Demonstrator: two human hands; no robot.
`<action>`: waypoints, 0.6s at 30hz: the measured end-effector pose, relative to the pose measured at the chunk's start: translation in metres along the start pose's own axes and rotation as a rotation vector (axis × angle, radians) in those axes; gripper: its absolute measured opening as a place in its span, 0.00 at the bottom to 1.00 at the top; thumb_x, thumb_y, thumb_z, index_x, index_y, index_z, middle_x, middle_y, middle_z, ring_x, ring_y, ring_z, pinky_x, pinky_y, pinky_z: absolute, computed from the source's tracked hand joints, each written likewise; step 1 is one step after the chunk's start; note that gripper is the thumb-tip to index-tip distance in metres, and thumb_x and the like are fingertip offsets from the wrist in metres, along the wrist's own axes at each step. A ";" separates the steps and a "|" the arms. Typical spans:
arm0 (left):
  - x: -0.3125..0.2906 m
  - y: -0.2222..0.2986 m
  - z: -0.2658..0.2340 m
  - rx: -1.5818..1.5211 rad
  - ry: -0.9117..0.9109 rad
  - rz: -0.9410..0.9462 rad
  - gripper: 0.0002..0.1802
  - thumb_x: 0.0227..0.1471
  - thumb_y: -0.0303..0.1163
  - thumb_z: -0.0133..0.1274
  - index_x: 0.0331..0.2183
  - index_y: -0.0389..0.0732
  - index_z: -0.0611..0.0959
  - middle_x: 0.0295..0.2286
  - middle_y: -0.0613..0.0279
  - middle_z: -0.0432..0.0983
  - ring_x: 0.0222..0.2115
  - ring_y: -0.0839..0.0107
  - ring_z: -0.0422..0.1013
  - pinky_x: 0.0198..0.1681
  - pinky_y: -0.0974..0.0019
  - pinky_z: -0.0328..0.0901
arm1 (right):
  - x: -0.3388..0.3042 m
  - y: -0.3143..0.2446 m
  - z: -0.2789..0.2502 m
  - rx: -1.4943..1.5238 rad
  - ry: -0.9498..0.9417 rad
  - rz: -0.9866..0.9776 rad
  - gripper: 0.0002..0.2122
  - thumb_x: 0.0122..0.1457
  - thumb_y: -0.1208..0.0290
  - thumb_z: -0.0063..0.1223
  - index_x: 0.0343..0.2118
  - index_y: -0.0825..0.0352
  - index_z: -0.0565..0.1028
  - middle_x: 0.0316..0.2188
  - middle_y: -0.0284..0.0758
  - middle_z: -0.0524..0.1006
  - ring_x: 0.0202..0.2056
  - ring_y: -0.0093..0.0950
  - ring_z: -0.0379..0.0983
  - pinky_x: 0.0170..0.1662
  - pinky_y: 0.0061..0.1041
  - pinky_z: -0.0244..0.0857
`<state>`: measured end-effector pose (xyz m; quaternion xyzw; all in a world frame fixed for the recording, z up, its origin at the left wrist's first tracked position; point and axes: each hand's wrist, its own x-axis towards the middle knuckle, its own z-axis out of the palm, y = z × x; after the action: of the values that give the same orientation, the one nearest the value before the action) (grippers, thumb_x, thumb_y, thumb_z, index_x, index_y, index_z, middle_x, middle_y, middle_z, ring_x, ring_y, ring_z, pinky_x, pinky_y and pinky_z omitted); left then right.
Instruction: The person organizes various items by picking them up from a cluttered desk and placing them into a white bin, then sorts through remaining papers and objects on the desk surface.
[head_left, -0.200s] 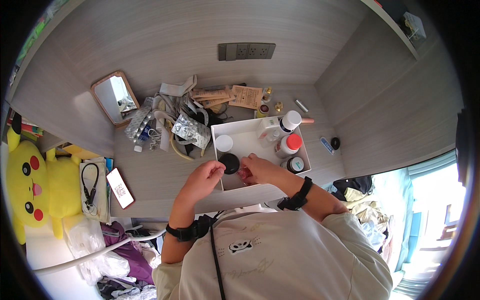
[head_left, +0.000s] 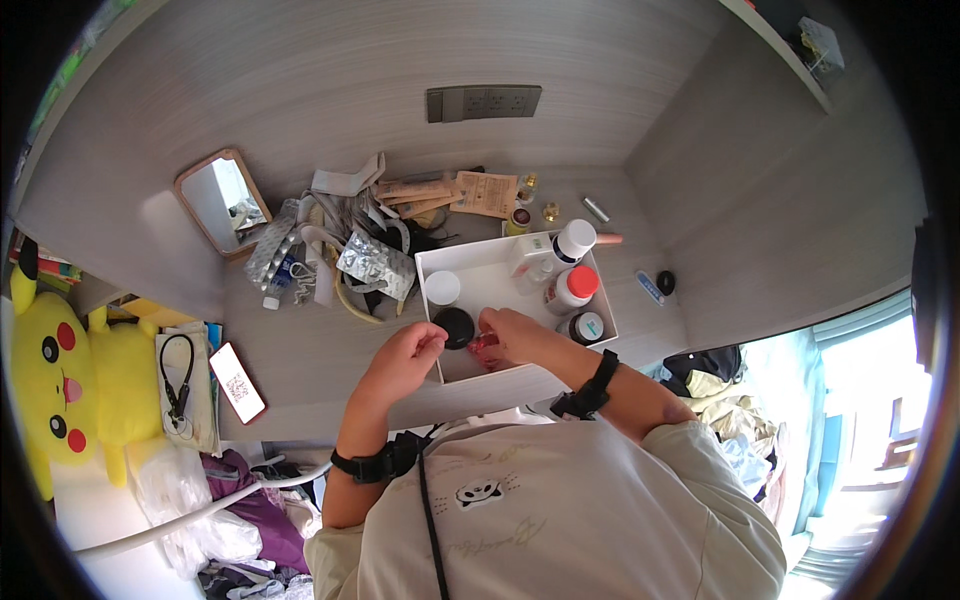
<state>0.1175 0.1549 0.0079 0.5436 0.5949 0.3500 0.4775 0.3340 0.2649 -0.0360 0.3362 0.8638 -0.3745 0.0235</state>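
A white open box point(head_left: 448, 254) stands on the desk in front of me. At its near left, my left hand point(head_left: 405, 355) has its fingers curled together, fingertips against the left rim of a round black-lidded jar point(head_left: 455, 328). Reaching over the box's near side, my right hand point(head_left: 515, 337) pinches a small shiny red thing point(head_left: 485, 349), its kind partly hidden by the fingers. Behind the black jar lies a round white lid point(head_left: 442, 288). Along the box's right side are a white-capped bottle point(head_left: 575, 240), a red-capped bottle point(head_left: 573, 287), a dark jar point(head_left: 581, 327) and a clear bottle point(head_left: 531, 256).
Blister packs point(head_left: 378, 262), cords and straps pile up left of the box, below a framed mirror point(head_left: 222, 203). Paper packets point(head_left: 485, 193) lie behind it. A phone point(head_left: 238, 383) rests near a yellow plush toy point(head_left: 60, 380). A blue-and-white stick point(head_left: 650, 287) lies at right.
The whole view has shifted slightly, so the desk things appear a little further left. Both hands keep nearly the same pose, and slightly more of the red thing shows under my right fingers.
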 end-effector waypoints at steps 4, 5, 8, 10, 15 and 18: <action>0.003 -0.003 0.002 0.010 0.007 0.007 0.10 0.56 0.31 0.49 0.39 0.37 0.77 0.30 0.66 0.75 0.29 0.78 0.68 0.34 0.73 0.65 | 0.006 -0.004 0.008 -0.022 0.038 0.114 0.21 0.44 0.64 0.62 0.39 0.67 0.66 0.31 0.46 0.75 0.36 0.46 0.73 0.39 0.41 0.66; 0.004 -0.003 0.002 0.010 0.003 0.010 0.10 0.56 0.31 0.49 0.39 0.37 0.77 0.30 0.66 0.75 0.29 0.78 0.68 0.34 0.73 0.65 | 0.006 -0.004 0.010 -0.041 0.049 0.165 0.22 0.44 0.64 0.63 0.39 0.68 0.66 0.31 0.46 0.76 0.37 0.46 0.73 0.40 0.42 0.66; 0.005 -0.005 0.001 0.015 0.012 0.007 0.10 0.56 0.31 0.49 0.39 0.37 0.77 0.30 0.66 0.75 0.29 0.78 0.68 0.35 0.72 0.65 | 0.001 -0.011 0.009 -0.058 -0.066 0.197 0.24 0.44 0.64 0.63 0.41 0.69 0.64 0.33 0.47 0.76 0.37 0.46 0.73 0.40 0.42 0.66; 0.004 -0.004 0.000 0.009 0.005 -0.001 0.10 0.56 0.31 0.49 0.39 0.37 0.77 0.30 0.65 0.75 0.30 0.78 0.69 0.35 0.72 0.65 | 0.000 -0.006 0.009 -0.093 -0.049 0.144 0.24 0.44 0.65 0.62 0.42 0.69 0.63 0.33 0.46 0.76 0.37 0.46 0.73 0.40 0.42 0.66; 0.006 -0.003 0.000 0.023 0.006 -0.009 0.10 0.56 0.31 0.49 0.38 0.37 0.77 0.30 0.66 0.75 0.29 0.78 0.68 0.35 0.73 0.64 | -0.002 -0.008 -0.001 -0.339 -0.024 0.163 0.23 0.46 0.70 0.58 0.46 0.66 0.64 0.36 0.44 0.76 0.39 0.46 0.73 0.41 0.42 0.67; 0.005 -0.002 0.001 0.020 0.017 -0.013 0.09 0.56 0.31 0.49 0.38 0.37 0.77 0.29 0.66 0.75 0.29 0.79 0.68 0.34 0.73 0.64 | -0.006 -0.014 -0.016 -0.435 -0.087 0.119 0.17 0.48 0.72 0.54 0.43 0.64 0.68 0.35 0.41 0.77 0.39 0.43 0.74 0.42 0.39 0.67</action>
<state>0.1176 0.1591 0.0052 0.5414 0.6060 0.3455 0.4692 0.3340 0.2653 -0.0136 0.3571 0.9010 -0.1916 0.1549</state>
